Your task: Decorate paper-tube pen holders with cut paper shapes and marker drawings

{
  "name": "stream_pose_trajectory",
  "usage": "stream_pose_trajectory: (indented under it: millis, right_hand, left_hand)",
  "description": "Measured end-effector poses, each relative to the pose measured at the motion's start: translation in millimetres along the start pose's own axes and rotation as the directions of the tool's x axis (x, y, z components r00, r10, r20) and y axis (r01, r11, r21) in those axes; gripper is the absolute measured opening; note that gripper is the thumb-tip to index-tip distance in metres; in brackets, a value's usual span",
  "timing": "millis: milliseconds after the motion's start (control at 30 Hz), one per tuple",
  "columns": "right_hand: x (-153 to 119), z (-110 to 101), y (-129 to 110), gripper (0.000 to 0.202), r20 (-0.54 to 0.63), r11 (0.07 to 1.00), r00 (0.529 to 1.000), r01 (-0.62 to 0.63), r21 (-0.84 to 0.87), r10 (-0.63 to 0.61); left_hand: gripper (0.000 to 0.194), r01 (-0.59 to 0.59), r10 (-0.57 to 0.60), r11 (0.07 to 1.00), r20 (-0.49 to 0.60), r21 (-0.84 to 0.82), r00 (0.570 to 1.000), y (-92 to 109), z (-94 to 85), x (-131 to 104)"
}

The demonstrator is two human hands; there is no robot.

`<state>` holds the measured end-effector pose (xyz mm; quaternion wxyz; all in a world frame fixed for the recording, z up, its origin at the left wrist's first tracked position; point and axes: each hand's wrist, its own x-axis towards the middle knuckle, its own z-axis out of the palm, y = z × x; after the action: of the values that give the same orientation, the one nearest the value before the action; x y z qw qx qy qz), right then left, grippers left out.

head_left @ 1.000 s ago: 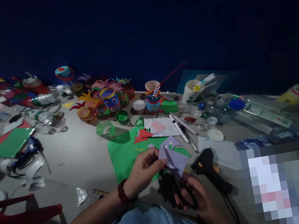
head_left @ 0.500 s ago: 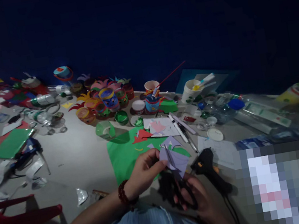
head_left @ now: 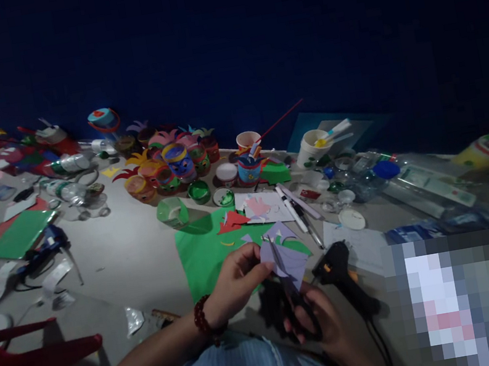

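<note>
In the head view, my left hand (head_left: pixel 243 270) pinches the left edge of a piece of purple paper (head_left: pixel 295 260) between thumb and fingers. My right hand (head_left: pixel 319 314) is wrapped round the dark handles of a pair of scissors (head_left: pixel 278 258), whose blades point away from me and lie across the paper. Under and beyond the paper a green sheet (head_left: pixel 200 256) lies on the table, with purple scraps (head_left: pixel 283 232) and a red paper cutout (head_left: pixel 232 220) on it. To the right of my right hand rests a black glue gun (head_left: pixel 341 273).
Several decorated plastic cups (head_left: pixel 179 164) stand together at the back. A green open paint jar (head_left: pixel 199 192), markers (head_left: pixel 293 209), a white cup with brushes (head_left: pixel 312 148) and clear bottles (head_left: pixel 418 185) are spread to the right. A second glue gun (head_left: pixel 46 247) and a red stool (head_left: pixel 34 355) are at left.
Hardly anything differs. My hands, the scissors and the purple paper stay in almost the same place.
</note>
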<state>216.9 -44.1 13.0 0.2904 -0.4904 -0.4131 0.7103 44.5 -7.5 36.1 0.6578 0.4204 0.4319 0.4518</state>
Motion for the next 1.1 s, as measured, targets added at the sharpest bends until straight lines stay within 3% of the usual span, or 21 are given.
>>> stream_pose_trajectory:
  millis: [467,867,1100]
  right_hand:
    - [1.1,1.1,0.6,0.063,-0.002,1.000,1.000,-0.022,0.014,0.022]
    - [-0.6,-3.3,6.2,0.072,-0.005,0.999,0.999,-0.036,0.041,0.036]
    - [0.1,-3.8,5.2,0.060,0.047,1.000,0.999,-0.001,-0.029,0.002]
  left_hand:
    - [0.033,0.014,-0.015,0.999,-0.027,-0.034,1.000,2.4,1.5,-2.3]
    - [0.029,0.010,-0.010,1.000,-0.016,0.006,1.000,5.9,-3.6,1.5]
    - [0.029,0.008,-0.005,0.998,-0.067,0.056,0.998,10.7,-5.8,3.3]
